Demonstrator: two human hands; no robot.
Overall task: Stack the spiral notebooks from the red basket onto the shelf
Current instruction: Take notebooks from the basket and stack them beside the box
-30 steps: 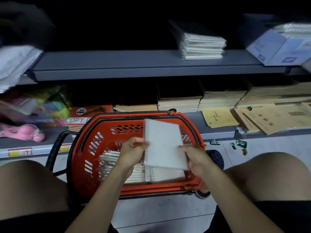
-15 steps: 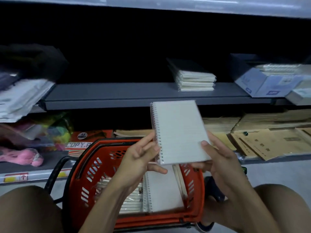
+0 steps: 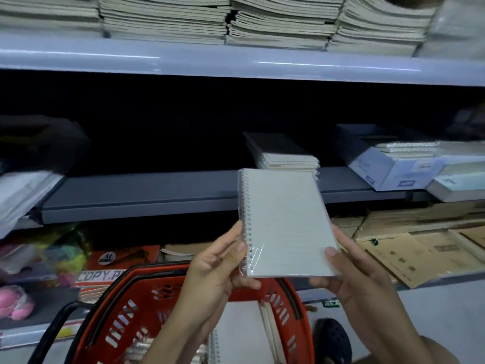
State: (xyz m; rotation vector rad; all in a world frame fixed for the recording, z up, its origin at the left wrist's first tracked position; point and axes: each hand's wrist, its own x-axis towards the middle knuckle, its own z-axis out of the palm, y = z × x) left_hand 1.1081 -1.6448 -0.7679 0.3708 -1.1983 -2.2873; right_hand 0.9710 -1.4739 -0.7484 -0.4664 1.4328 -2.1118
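- Plastic-wrapped spiral notebook (image 3: 284,224) sits pinched between both hands, left hand (image 3: 217,261) fingers at its coil edge, right hand (image 3: 349,269) at the opposite edge.
- Shelf stack (image 3: 288,160) lies just beyond the fingers, along the notebook's long axis; the right hand looks nearer.
- Red basket (image 3: 288,306) stays below.

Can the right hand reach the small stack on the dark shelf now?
Probably yes. The right hand and left hand hold a notebook just below the stack, and nothing stands between them on the shelf.

Head view — close, facing shelf (image 3: 147,190), angled downward
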